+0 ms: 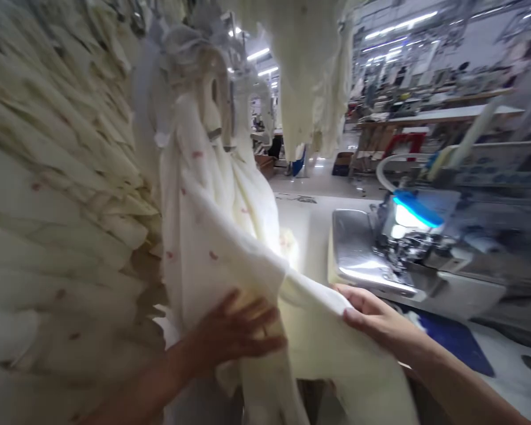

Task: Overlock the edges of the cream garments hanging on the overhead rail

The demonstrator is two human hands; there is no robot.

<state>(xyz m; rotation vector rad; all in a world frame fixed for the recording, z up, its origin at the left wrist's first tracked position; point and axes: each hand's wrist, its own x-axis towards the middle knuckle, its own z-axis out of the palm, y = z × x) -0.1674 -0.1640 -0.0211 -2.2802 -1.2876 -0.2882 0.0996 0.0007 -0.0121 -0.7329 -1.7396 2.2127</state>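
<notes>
My left hand [230, 333] grips a fold of a cream cloth piece [212, 230] with small red marks, fingers closed round the fabric. My right hand [371, 319] pinches the same cloth at its right edge, thumb on top. The cloth hangs down from a draped heap above and stretches between both hands, just left of a sewing machine [407, 242] with a lit needle area and a shiny metal bed.
A tall stack of folded cream cloth pieces [57, 206] fills the left side. More cream fabric [310, 77] hangs overhead. A white table [305, 212] bears the machine, with a blue mat [455, 339] near the right. Work benches stand far behind.
</notes>
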